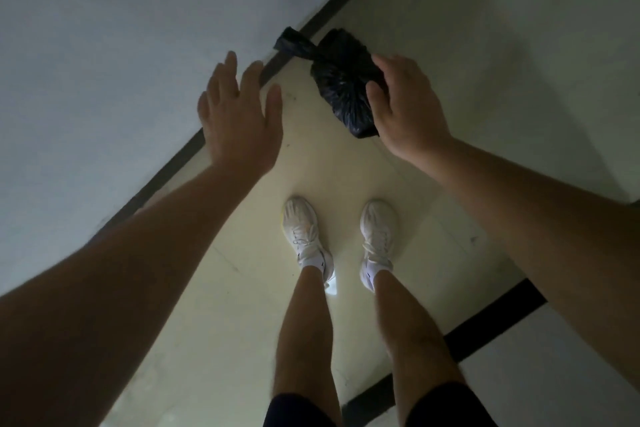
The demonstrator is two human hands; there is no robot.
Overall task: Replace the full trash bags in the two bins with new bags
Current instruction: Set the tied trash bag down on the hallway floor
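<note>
A small black trash bag (341, 80), knotted at its top with the tail pointing toward the wall, is in front of me above the pale floor. My right hand (405, 107) holds it from the right side, thumb and fingers curled round its body. My left hand (239, 114) hovers to the left of the bag, apart from it, fingers spread and straight, holding nothing. No bin is in view.
A grey wall (104, 62) with a dark baseboard (180, 159) runs diagonally on the left. My two feet in white shoes (304, 236) stand on the cream floor. A dark strip (485, 322) crosses the floor at the lower right.
</note>
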